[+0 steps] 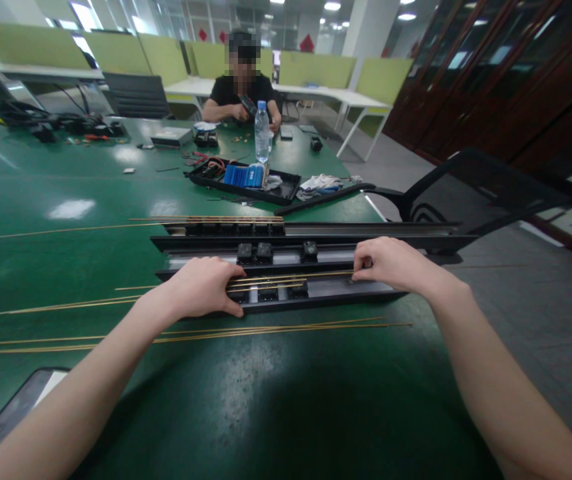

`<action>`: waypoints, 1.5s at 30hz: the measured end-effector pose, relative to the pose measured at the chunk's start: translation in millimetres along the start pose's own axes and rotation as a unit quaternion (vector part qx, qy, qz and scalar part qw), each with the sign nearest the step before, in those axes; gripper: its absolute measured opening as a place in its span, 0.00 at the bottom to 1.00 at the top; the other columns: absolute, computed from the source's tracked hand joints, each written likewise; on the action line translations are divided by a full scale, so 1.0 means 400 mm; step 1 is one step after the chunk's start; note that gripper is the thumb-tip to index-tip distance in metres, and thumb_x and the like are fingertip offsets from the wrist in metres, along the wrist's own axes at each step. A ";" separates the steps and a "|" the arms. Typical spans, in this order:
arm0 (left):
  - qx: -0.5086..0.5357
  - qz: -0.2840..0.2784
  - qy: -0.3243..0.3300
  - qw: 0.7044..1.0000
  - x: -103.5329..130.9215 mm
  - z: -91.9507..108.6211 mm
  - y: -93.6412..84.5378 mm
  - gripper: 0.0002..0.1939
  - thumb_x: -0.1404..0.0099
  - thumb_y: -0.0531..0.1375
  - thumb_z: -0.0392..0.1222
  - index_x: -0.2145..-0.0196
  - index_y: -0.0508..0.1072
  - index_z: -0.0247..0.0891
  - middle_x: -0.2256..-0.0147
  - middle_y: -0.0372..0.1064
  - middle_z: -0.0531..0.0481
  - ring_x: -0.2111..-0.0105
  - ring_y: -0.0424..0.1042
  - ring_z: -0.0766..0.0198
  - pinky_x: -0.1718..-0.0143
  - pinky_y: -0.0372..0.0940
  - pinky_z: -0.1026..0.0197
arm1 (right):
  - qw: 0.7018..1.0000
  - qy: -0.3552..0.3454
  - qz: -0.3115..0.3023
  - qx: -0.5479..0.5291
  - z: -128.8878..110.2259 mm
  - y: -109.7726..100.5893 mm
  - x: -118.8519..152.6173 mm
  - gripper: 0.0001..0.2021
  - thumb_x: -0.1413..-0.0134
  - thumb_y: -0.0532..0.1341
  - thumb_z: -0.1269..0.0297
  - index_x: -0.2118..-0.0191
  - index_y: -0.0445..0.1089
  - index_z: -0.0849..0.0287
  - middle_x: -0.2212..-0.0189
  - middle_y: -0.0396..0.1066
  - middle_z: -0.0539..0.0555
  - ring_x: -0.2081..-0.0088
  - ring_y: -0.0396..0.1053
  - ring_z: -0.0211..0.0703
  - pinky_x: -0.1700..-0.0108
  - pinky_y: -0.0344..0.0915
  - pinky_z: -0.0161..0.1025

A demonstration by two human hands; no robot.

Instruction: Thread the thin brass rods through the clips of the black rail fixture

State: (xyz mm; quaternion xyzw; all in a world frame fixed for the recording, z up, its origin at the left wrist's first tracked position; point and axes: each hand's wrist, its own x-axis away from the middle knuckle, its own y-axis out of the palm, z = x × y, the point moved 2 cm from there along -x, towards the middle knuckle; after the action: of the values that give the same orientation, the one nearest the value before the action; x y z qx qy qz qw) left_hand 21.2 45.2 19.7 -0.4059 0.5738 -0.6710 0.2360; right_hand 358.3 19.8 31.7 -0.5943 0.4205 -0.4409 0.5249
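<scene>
Nearest me on the table lies a long black metal channel with a pale inner face. My left hand grips its left part, thumb on the near edge and fingers over the far edge. Small black blocks sit inside the channel, and thin brass-coloured rods lie across them, passing under my left hand. Over the channel's right part, my right hand pinches one thin brass-coloured rod between thumb and fingers. Its fingertips are partly hidden.
Behind are more black channels with blocks and rods. Loose rods lie in front. Farther back stand a black tray of tools, a water bottle and gloves. A chair is at right; a person sits opposite.
</scene>
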 end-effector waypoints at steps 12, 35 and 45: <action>0.002 0.006 0.006 1.000 -0.002 -0.006 0.005 0.38 0.52 0.61 0.69 0.47 0.72 0.47 0.52 0.75 0.45 0.54 0.73 0.48 0.57 0.65 0.54 | 0.996 0.076 -0.041 0.034 0.036 -0.010 0.010 0.03 0.56 0.66 0.60 0.75 0.75 0.50 0.75 0.73 0.47 0.71 0.67 0.41 0.73 0.54 0.36; 0.001 0.007 0.014 1.000 0.002 -0.003 0.001 0.37 0.51 0.61 0.69 0.48 0.72 0.47 0.54 0.76 0.45 0.55 0.74 0.48 0.59 0.66 0.54 | 0.986 0.141 -0.090 0.006 0.173 0.007 0.023 0.05 0.61 0.65 0.63 0.73 0.76 0.52 0.75 0.75 0.48 0.72 0.71 0.42 0.73 0.59 0.36; -0.002 0.008 0.011 1.000 0.001 -0.004 0.002 0.38 0.52 0.61 0.69 0.48 0.73 0.46 0.53 0.76 0.45 0.55 0.74 0.48 0.58 0.66 0.54 | 0.983 0.153 -0.103 -0.005 0.221 0.012 0.026 0.06 0.61 0.66 0.62 0.72 0.77 0.52 0.75 0.75 0.48 0.72 0.72 0.42 0.72 0.61 0.36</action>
State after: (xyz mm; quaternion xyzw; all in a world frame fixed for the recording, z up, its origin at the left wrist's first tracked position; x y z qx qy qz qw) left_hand 19.4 45.5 19.0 -0.3945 0.5805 -0.6725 0.2345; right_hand 446.1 31.6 22.7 -0.5629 0.4343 -0.5763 0.4029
